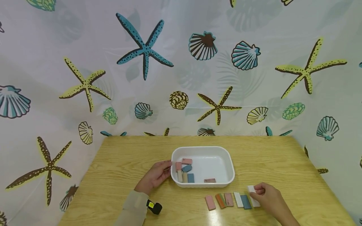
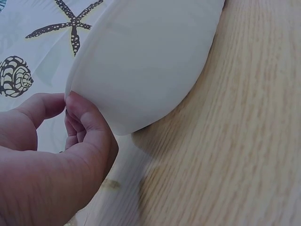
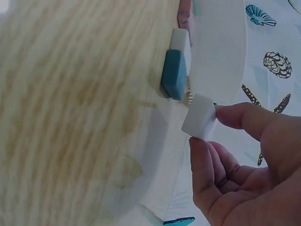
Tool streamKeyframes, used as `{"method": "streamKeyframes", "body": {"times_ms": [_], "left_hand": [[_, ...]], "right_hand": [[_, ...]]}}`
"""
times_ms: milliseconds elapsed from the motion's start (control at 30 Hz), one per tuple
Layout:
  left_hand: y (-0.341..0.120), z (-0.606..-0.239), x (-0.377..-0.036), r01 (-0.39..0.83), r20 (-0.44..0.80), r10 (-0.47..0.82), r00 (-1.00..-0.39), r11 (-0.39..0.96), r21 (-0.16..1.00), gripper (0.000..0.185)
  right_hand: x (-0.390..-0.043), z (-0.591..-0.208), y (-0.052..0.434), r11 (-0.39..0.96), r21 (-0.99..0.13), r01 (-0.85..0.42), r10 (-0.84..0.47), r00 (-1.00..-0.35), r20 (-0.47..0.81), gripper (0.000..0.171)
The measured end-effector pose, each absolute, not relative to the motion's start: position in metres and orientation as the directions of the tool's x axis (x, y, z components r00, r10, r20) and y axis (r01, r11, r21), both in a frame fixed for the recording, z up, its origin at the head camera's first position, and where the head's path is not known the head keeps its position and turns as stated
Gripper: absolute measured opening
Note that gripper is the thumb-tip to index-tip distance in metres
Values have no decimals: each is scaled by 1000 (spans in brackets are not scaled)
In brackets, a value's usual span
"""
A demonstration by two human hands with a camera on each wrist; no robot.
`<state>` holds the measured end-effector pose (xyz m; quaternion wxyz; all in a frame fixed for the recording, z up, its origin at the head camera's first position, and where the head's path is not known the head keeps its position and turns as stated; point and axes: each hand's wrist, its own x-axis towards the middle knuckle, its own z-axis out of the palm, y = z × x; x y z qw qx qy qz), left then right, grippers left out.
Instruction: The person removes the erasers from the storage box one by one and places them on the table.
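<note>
My left hand (image 1: 155, 176) pinches the rim of a white plastic basin (image 1: 231, 166) at its left end; the left wrist view shows thumb and fingertips on that rim. Inside the basin lie several erasers, among them a blue one (image 1: 190, 178) and a pink one (image 1: 210, 180). My right hand (image 1: 267, 196) pinches a white eraser (image 3: 199, 117) between thumb and fingers, at the right end of a row on the table. To its left in the row are a blue eraser (image 1: 245, 201), another white eraser (image 1: 238, 200), pink erasers (image 1: 228, 199) and an orange-and-green eraser (image 1: 221, 201).
The wooden table (image 1: 130, 153) carries everything. Behind it and at both sides hangs a white curtain (image 1: 169, 122) printed with shells and starfish. A black wrist camera (image 1: 155, 207) is strapped over the left sleeve.
</note>
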<state>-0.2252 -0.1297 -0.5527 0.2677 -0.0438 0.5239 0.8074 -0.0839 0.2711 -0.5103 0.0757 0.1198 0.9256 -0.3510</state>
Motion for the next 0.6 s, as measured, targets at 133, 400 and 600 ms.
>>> {"method": "streamKeyframes", "body": {"times_ms": [133,400,600], "left_hand": [[-129,-553,-226,-477,-351,381,-856,-318,819,44],[-129,-554,-226,-471,-341,391,-855,-310,826,43],[-129,-554,-225,-468,-338,394,-855,-302,831,42]], "right_hand": [[-84,-517,277,753,-595,281,173,-957,-234,36],[-85,-528,277,767,-586,262,149,-961,-235,32],[-86,-528,275,769,-582,265,144,-958,-247,37]]}}
